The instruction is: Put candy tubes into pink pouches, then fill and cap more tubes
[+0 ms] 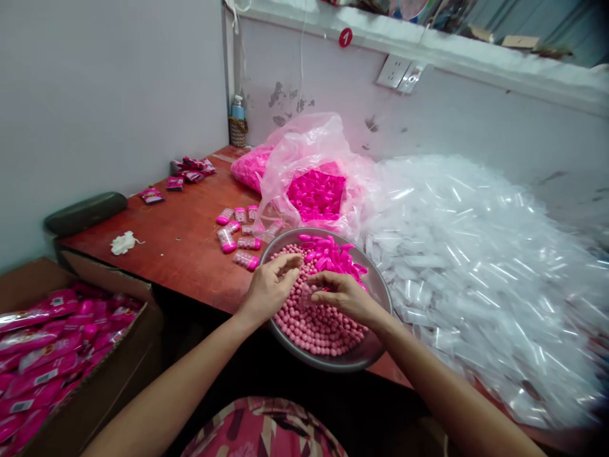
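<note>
A grey bowl (384, 287) at the table's front edge holds many round pink beads (316, 336) and a heap of bright pink plastic caps (333, 254). Over the bowl's left part is my left hand (270, 289), its fingers curled toward the thumb; whatever lies in them is hidden. My right hand (345, 295) reaches in from the right, thumb and fingers closed on what looks like a small clear plastic case (308, 295), low above the beads. Left of the bowl lie several clear cases (248, 243) with pink caps and beads inside.
Behind the bowl stands an open plastic bag (309, 143) of pink caps. A large pile of clear plastic cases (476, 273) covers the table's right. Pink packets fill a cardboard box (137, 355) at lower left. A crumpled white tissue (124, 243) lies on the red table (190, 235).
</note>
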Available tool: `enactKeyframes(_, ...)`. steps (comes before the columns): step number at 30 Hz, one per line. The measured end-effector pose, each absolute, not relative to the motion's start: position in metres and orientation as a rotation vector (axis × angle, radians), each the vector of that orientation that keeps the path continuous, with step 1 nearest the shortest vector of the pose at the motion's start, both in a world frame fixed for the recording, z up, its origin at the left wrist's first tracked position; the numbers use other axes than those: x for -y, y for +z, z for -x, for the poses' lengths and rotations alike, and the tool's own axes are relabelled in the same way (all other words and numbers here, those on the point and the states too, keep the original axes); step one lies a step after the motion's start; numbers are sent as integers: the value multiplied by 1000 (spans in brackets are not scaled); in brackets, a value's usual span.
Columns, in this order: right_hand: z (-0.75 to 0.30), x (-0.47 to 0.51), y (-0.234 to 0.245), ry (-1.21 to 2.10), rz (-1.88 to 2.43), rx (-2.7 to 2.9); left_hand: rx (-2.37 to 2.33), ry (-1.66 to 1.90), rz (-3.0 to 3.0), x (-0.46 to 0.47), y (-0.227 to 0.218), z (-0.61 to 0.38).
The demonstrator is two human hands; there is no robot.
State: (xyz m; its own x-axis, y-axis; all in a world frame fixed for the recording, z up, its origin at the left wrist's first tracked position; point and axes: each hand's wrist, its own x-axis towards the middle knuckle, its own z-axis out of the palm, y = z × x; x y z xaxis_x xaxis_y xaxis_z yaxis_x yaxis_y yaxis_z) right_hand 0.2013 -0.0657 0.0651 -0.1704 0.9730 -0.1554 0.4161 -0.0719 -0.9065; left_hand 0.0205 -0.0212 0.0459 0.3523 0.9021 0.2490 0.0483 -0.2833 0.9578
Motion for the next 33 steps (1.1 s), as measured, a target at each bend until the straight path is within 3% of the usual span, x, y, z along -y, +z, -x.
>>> enactKeyframes(7,-202,71,81,1373,1234,1310,-624,728,-1725,29,62,-23)
enactKeyframes(13,-213,65,90,1150,1334,1404,-565,716,-1274,25,57,-25)
enactKeyframes(17,-231,62,95,664,1607,1817,-577,761,-1121,23,54,-25)
enactKeyframes(21,-215,71,81,554,1738,2515,-619,834,-1212,20,50,-26)
enactKeyframes(24,-194,77,58,422,1835,2730,-686,880,-1285,18,48,-27)
enactKeyframes(28,-197,73,52,621,1750,2547,-741,881,-1468,18,47,-27)
enactKeyframes(33,-218,66,94,578,1671,1926,-680,798,-1611,21,50,-28)
